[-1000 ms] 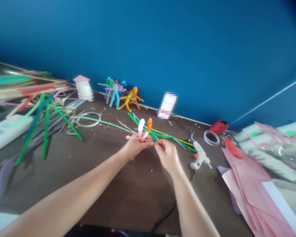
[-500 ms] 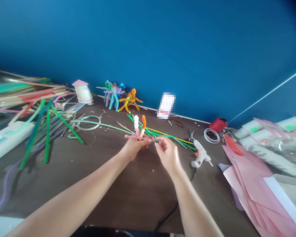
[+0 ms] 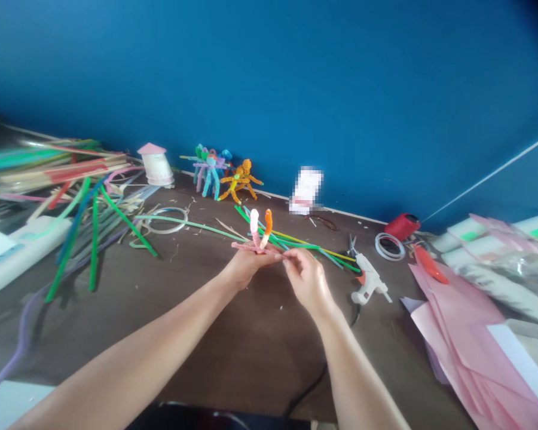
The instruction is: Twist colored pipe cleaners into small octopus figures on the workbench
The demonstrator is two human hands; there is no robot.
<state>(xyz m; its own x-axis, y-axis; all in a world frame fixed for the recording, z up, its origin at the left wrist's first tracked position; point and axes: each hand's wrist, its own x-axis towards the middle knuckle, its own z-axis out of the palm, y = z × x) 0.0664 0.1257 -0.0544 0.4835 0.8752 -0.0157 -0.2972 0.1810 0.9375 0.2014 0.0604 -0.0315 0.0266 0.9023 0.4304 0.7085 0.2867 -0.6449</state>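
Note:
My left hand [image 3: 246, 266] is closed around a small pipe-cleaner figure [image 3: 254, 230] with twisted limbs. A white-and-pink limb and an orange-and-white limb [image 3: 268, 224] stand up from it, and a pink one lies across the top of the hand. My right hand [image 3: 305, 278] pinches the right-hand end of the pink limb between thumb and forefinger. The figure's underside is hidden by my left hand. Behind both hands lie loose green, yellow and light blue pipe cleaners [image 3: 305, 243]. Close by on the right rests a white glue gun [image 3: 368, 278], with small pliers or scissors [image 3: 352, 243] beside it.
Finished-looking pipe-cleaner figures [image 3: 240, 179] stand by the blue wall near a white paper tower [image 3: 156, 166]. Bundled pipe cleaners [image 3: 72, 170] crowd the left. Pink sheets [image 3: 452, 334], a red spool [image 3: 402, 227] and a tape roll [image 3: 389, 246] are on the right.
My right fingers opened slightly half a second ago, apart from the limb's tip, and are now pinched at it again. The figure stays in my left hand; the view shifted slightly.

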